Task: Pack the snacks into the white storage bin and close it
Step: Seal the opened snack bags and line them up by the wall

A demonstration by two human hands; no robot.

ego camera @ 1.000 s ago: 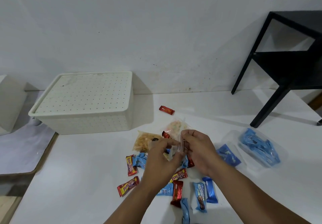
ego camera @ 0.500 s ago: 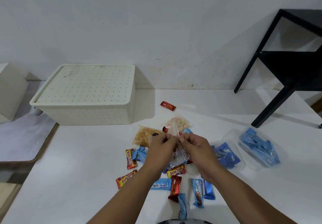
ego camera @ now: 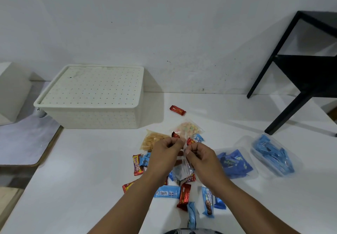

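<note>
The white storage bin (ego camera: 94, 117) stands at the back left of the table with its perforated lid (ego camera: 91, 86) on. My left hand (ego camera: 164, 153) and my right hand (ego camera: 200, 159) pinch the top edge of a clear plastic bag (ego camera: 181, 172), held above a scatter of red and blue wrapped snacks (ego camera: 184, 196). Behind my hands lie a bag of orange crisps (ego camera: 152, 139) and a bag of pale colourful puffs (ego camera: 188, 128). A lone red bar (ego camera: 177, 110) lies farther back. Two clear bags of blue snacks (ego camera: 234, 163) (ego camera: 272, 156) lie to the right.
A black side table (ego camera: 299, 73) stands on the white tabletop at the back right. A white box (ego camera: 12, 91) sits at the far left beyond the table's left edge (ego camera: 49, 146). The wall runs close behind the bin.
Both hands have shifted slightly lower and nearer together on the clear bag's top edge. The view has tilted a little. The snacks on the table have not moved.
</note>
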